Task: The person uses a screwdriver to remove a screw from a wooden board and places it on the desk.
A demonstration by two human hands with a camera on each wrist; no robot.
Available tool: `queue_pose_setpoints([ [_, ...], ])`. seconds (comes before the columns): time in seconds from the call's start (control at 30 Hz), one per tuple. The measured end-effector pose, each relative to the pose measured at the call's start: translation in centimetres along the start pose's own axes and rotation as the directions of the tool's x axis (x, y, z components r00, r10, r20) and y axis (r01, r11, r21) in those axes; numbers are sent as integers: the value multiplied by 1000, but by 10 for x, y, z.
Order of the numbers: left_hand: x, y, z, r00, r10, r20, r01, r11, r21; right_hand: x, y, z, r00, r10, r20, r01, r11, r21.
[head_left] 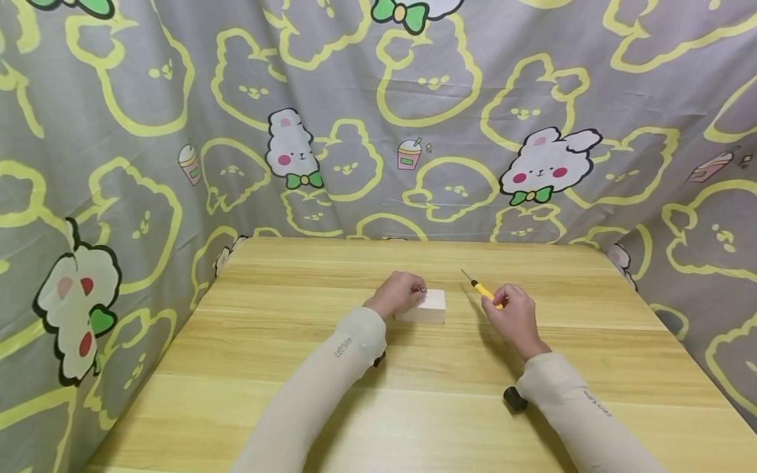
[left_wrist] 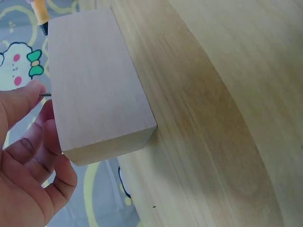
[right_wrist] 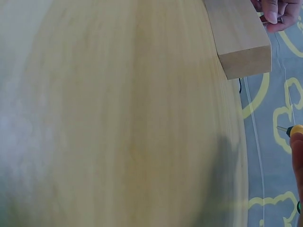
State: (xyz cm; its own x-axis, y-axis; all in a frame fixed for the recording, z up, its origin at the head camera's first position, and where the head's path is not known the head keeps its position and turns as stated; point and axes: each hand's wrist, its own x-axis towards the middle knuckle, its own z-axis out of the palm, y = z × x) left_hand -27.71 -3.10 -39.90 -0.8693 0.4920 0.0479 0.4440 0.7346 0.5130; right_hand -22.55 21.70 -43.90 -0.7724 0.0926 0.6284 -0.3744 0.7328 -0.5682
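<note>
A pale rectangular wooden block (head_left: 434, 300) lies on the table in front of my left hand (head_left: 397, 293). Thumb and fingertips of that hand pinch a small threaded screw (left_wrist: 45, 95) against the block's upper face. Its other fingers rest curled beside the block (left_wrist: 94, 80), and the screw's tip is hidden at this angle. Off to the right, my right hand (head_left: 516, 316) holds a yellow-handled screwdriver (head_left: 483, 289) above the table. The screwdriver's thin metal shaft points away and to the left, apart from block and screw.
The light wood-grain table (head_left: 437, 407) runs back to a grey curtain (head_left: 355, 85) printed with yellow outlines and rabbits, which also hangs along both sides. Black devices (head_left: 515, 399) sit beneath the wrists, at the sleeve cuffs.
</note>
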Motion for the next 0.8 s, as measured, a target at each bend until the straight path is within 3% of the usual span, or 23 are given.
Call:
queue_pose_setpoints([
  [0.37,-1,0,-4,999,-33,-16,33,999,0,1,0,0,998,43,39,-43,999,-15],
  [0.8,2,3,-3,996,-68,-51,70,996,46,-1,2,1,999,25,20,-25,1000,-16],
])
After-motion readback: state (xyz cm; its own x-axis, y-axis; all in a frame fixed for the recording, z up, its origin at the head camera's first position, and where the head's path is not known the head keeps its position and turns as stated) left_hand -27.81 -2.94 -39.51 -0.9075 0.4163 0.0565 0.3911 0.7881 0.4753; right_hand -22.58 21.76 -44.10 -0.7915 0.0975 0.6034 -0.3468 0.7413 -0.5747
